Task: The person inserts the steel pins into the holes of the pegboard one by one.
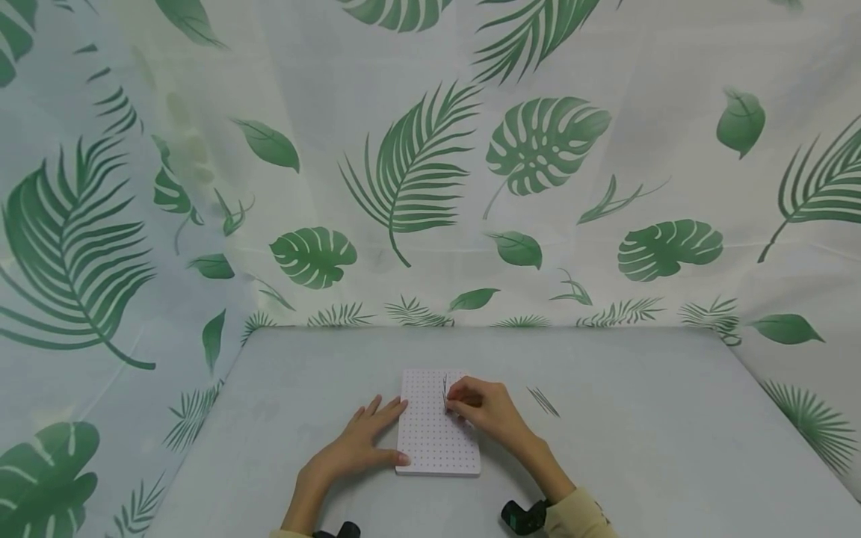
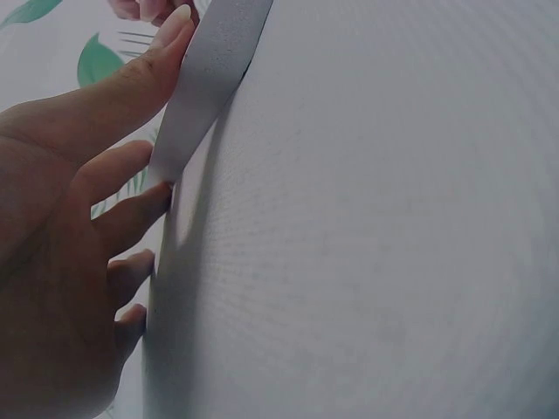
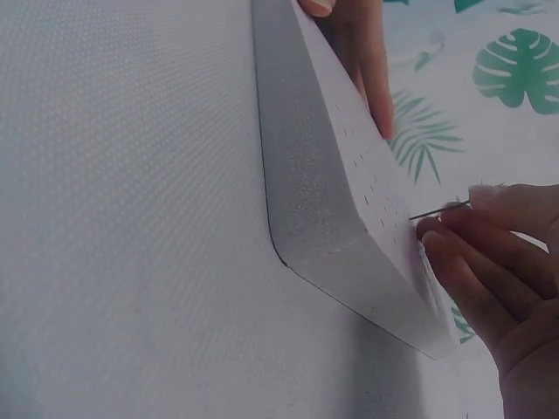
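Observation:
A white block point(image 1: 430, 448) with a grid of small dark dots or holes lies on the table. Along its left side, my left hand point(image 1: 363, 442) rests with fingers spread, thumb and fingertips touching the edge. My right hand point(image 1: 489, 409) is over the block's right half. Between its thumb and forefinger it pinches a thin dark metal pin point(image 3: 441, 210), whose lower end meets the block's dotted face; how deep it goes I cannot tell. Thin upright pins point(image 1: 445, 385) show just beyond the right fingertips in the head view.
Several loose thin pins point(image 1: 543, 401) lie side by side on the pale table point(image 1: 646, 433), right of the right hand. A leaf-printed cloth point(image 1: 430, 284) hangs behind the table's far edge. Dark wrist devices point(image 1: 525, 516) sit on both wrists.

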A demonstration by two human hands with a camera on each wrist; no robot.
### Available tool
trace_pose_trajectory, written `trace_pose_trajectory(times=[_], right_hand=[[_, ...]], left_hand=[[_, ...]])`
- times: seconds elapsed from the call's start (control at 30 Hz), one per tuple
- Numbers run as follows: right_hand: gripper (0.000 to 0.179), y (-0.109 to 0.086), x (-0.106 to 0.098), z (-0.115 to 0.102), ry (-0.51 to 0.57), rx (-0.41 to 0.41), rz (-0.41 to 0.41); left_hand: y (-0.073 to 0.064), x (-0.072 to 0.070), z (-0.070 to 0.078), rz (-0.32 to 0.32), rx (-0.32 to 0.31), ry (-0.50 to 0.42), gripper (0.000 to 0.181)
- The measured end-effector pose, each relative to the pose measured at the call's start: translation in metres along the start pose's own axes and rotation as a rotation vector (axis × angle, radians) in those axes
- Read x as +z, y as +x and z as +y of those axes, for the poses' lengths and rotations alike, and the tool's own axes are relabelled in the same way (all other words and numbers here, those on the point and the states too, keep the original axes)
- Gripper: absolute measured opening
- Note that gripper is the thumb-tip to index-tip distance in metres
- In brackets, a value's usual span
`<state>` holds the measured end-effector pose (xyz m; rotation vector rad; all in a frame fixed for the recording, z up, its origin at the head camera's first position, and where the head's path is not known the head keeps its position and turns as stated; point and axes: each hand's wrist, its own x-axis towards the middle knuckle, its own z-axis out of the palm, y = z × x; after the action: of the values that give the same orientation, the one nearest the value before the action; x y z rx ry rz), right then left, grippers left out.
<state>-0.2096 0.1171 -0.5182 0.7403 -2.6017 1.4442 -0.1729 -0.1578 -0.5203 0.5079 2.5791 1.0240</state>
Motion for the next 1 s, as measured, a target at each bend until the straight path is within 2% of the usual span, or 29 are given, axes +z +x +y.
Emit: trace_pose_trajectory(times=[0.27,0.53,0.73,1.0], right_hand=[[0.013,-0.002,0.004,0.001,-0.07,-0.013,-0.015],[0.01,-0.002,0.005,0.002,-0.097,-0.03,-0.016],[0.009,-0.004,0.001,0.002,-0.105,0.011,-0.005],[0.011,-0.012,-0.008,0.001,-0.053,0.064,0.018]], left_hand=[[0.0,0.0,-0.001,-0.01,-0.004,-0.006,0.093],[0.001,0.0,-0.002,-0.001,0.006,-0.007,0.093],[0.001,0.0,0.0,-0.001,0.001,-0.001,0.093],[0.0,0.001,-0.002,-0.007,0.009,-0.009,0.093]])
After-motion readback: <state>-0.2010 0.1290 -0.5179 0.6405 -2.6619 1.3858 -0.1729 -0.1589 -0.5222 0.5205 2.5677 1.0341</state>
